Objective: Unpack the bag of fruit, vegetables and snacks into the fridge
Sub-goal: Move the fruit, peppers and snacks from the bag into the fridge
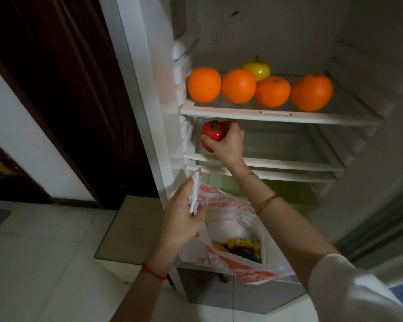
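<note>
My right hand [228,145] grips a red bell pepper [213,133] at the left end of the fridge's second shelf [289,165], just under the top shelf. A white plastic bag with red print [230,210] hangs in front of the fridge, its handle pinched in my left hand [184,219]. The bag's mouth is open and shows yellow and green snack packets [240,248] inside. On the top shelf [242,112] stand several oranges [239,86] in a row, with a yellow apple [257,68] behind them.
The fridge's inside is white with bare glass shelves below the top one. A dark wooden door [63,89] stands at the left. Pale floor tiles [44,252] lie below, and a grey fridge door edge [382,217] is at the right.
</note>
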Available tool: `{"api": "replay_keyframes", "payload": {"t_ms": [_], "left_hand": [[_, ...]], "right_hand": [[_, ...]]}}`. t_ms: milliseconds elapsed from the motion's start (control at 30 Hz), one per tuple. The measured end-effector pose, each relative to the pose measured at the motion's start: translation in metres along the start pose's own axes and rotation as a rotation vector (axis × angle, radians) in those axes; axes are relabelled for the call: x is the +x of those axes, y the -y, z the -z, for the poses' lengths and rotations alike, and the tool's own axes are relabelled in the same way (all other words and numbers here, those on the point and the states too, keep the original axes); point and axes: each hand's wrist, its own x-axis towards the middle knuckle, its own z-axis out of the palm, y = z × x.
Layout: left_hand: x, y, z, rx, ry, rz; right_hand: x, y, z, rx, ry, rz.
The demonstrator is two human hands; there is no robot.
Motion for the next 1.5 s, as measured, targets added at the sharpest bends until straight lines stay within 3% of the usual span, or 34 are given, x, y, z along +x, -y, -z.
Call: {"api": "replay_keyframes", "payload": {"t_ms": [333, 700, 800, 933, 1000, 1200, 1333, 1500], "left_hand": [[0.005, 0.004, -0.002, -0.004, -0.008, 0.011], [-0.007, -0.003, -0.004, 0.010, 0.010, -0.018], [-0.013, 0.000, -0.006, 0.043, 0.004, -0.023], [-0.026, -0.005, -0.010, 0.065, 0.008, -0.055], [-0.034, -0.009, -0.012, 0.069, 0.012, -0.081], [-0.052, -0.011, -0.017, 0.076, 0.018, -0.093], [-0.059, -0.012, -0.015, 0.086, -0.015, -0.092], [-0.065, -0.013, -0.010, 0.050, -0.026, -0.071]], "right_hand": [[0.005, -0.004, -0.010, -0.002, 0.043, 0.014], [-0.047, -0.016, 0.055, 0.056, -0.087, 0.152], [-0.077, -0.024, 0.072, 0.064, 0.063, 0.212], [-0.115, -0.050, 0.085, -0.048, 0.521, 0.164], [-0.130, -0.072, 0.083, -0.203, 0.734, 0.076], [-0.168, -0.132, 0.073, -0.761, 1.144, -0.202], [-0.195, -0.157, 0.067, -0.821, 1.149, -0.229], [-0.213, -0.169, 0.059, -1.022, 1.065, -0.041]]}}
